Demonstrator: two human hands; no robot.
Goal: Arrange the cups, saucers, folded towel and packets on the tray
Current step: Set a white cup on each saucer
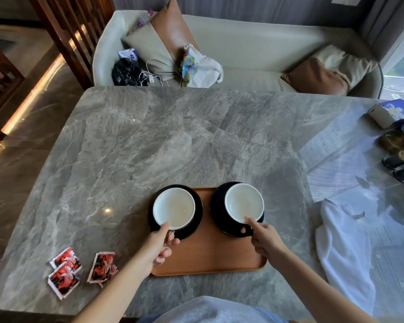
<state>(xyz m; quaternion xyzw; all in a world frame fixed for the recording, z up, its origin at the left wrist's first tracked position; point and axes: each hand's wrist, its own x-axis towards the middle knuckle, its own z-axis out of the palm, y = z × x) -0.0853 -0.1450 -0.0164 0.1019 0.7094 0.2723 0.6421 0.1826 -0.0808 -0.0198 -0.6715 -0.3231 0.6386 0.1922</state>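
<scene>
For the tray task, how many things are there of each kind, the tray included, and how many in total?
cup: 2
saucer: 2
tray: 1
towel: 1
packet: 4, as far as the overlap shows
Total: 10

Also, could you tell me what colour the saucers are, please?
The saucers are black; head view.

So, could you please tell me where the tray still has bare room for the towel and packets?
The tray is bare across its near half, between the left hand and right hand. Its far half is crowded: the left cup and right cup sit on saucers, with only a narrow strip between.
</scene>
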